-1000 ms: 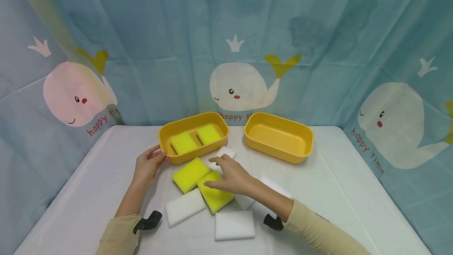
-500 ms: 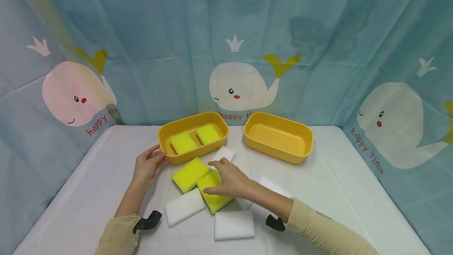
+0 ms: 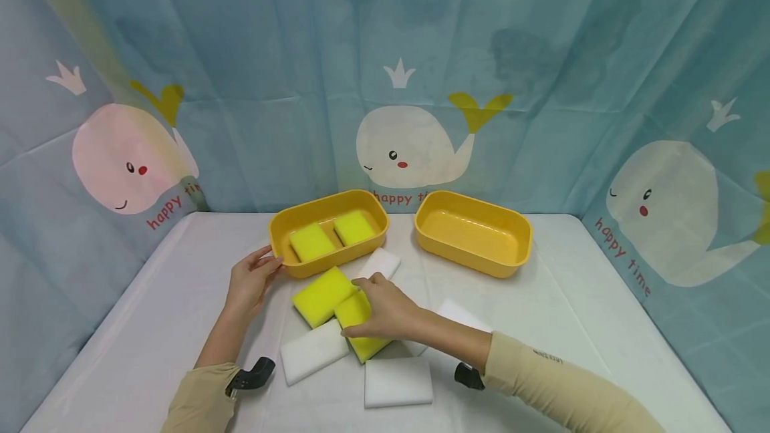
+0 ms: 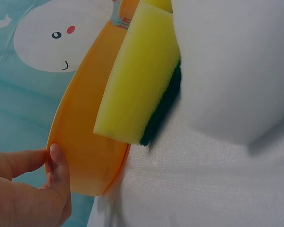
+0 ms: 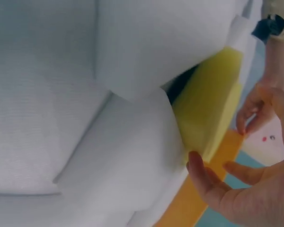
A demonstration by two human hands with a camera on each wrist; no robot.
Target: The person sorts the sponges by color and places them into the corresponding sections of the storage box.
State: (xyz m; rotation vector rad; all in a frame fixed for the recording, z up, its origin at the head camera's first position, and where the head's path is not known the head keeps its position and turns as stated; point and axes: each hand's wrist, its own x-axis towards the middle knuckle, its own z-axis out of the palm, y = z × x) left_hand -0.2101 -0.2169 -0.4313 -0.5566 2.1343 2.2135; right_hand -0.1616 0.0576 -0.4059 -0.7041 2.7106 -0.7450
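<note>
In the head view my left hand (image 3: 248,286) pinches the left corner of a yellow-orange plastic bin (image 3: 339,259). The left wrist view has the thumb and fingers on its rim. Two yellow sponges (image 3: 311,242) lie inside that bin. My right hand (image 3: 391,311) is over a yellow sponge (image 3: 353,310) in front of it, thumb and fingers spread apart. From the right wrist, the fingertips are at the edge of this sponge (image 5: 206,106), and whether they touch cannot be told. Another yellow sponge (image 3: 325,296) lies beside it, its dark green underside showing in the left wrist view.
Several white sponge blocks lie around the yellow ones, among them one at the left (image 3: 314,351), one at the front (image 3: 398,383) and one by the bin (image 3: 381,263). A second bin (image 3: 475,256), with nothing in it, stands at the right. A blue curtain (image 3: 385,32) encloses the table.
My right hand has moved slightly left and down over the yellow sponge, its fingers still spread. My left hand keeps its place on the bin's rim.
</note>
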